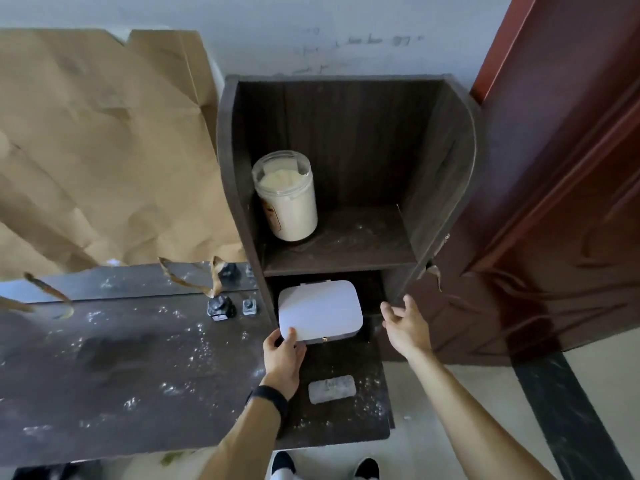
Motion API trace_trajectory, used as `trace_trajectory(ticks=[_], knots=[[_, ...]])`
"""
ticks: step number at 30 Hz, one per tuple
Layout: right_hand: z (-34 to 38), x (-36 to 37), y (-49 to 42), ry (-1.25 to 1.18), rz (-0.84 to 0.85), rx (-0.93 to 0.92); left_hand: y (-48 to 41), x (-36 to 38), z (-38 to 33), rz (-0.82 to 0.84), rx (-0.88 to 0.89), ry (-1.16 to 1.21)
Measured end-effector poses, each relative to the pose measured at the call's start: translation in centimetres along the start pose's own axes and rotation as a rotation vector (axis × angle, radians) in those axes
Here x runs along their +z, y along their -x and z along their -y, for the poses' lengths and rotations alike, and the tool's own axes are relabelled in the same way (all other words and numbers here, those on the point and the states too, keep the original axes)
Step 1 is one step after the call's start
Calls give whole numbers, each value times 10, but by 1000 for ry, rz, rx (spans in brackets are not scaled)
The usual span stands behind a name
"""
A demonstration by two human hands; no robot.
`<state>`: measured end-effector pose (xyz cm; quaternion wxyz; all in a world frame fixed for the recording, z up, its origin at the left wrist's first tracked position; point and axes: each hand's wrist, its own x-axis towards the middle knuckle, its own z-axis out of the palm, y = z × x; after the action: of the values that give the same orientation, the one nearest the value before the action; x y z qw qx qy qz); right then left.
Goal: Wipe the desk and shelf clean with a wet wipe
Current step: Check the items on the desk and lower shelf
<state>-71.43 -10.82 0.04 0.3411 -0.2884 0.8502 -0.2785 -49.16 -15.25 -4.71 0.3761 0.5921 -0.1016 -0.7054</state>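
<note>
Left hand (pixel 282 355) gripping white box (pixel 320 311) by its near corner, under the shelf (pixel 341 263); right hand (pixel 403 325) open, holding nothing.

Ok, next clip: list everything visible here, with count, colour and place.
Dark wood desk: 1, dusted with white specks, left.
Dark wood shelf unit: 1, right of desk.
Clear plastic jar of white powder: 1, upper shelf, left.
White rounded box: 1, lower compartment.
Folded wet wipe: 1, whitish, desk surface in front of box.
Small black bottle: 1, desk back, by mirror.
Small clear bottle: 1, beside black one.
Brown paper: 1 sheet, over the mirror.
Red-brown door: 1, right.
Left hand: grips box corner.
Right hand: open, beside box.
</note>
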Motion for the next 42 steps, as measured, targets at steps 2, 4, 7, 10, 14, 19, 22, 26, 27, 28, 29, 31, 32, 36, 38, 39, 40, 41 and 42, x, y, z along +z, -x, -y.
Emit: trace_trajectory(ticks=[2, 4, 7, 10, 14, 19, 22, 26, 27, 28, 29, 31, 32, 36, 38, 39, 40, 41, 42], knots=[[-3, -2, -8, 80, -21, -39, 3, 9, 3, -58, -33, -6], [-6, -3, -15, 118, -61, -89, 8, 21, 5, -105, -143, -100], [-17, -2, -22, 142, -120, -179, 10, 37, 17, -1, -196, -24], [-24, -8, -22, 200, -154, -287, 8, 46, 25, -4, -109, 26], [-35, -6, -19, 287, -87, -376, 1, 50, 21, -61, -22, 78], [-56, -8, -7, 320, -65, -483, 17, 54, 37, -224, 293, -690], [-57, -12, 2, 286, -171, -698, 28, 45, 58, -265, 936, -1446], [-49, -14, 8, 185, -149, -746, 10, 38, 49, -32, 926, -1939], [-46, -13, 7, 116, -159, -674, 6, 37, 47, -21, 926, -1958], [-42, -13, 5, 72, -184, -609, 3, 36, 44, -27, 938, -1966], [-37, -12, 1, 64, -229, -577, 1, 37, 43, -36, 951, -1976], [-33, -10, -13, 109, -338, -579, 0, 39, 39, -34, 932, -2014], [-31, -11, -20, 119, -368, -570, 0, 41, 38, -37, 901, -2037], [-26, -15, -30, 127, -374, -546, 7, 48, 44, -76, 858, -2039], [-27, -15, -30, 127, -376, -550, 9, 52, 47, -78, 842, -2012], [-28, -14, -30, 120, -369, -552, 10, 52, 47, -81, 836, -2013], [-28, -14, -30, 112, -365, -549, 11, 51, 47, -84, 834, -2024], [-28, -14, -30, 105, -364, -545, 10, 50, 46, -85, 837, -2040], [-28, -14, -31, 102, -365, -544, 10, 49, 44, -83, 840, -2050]])
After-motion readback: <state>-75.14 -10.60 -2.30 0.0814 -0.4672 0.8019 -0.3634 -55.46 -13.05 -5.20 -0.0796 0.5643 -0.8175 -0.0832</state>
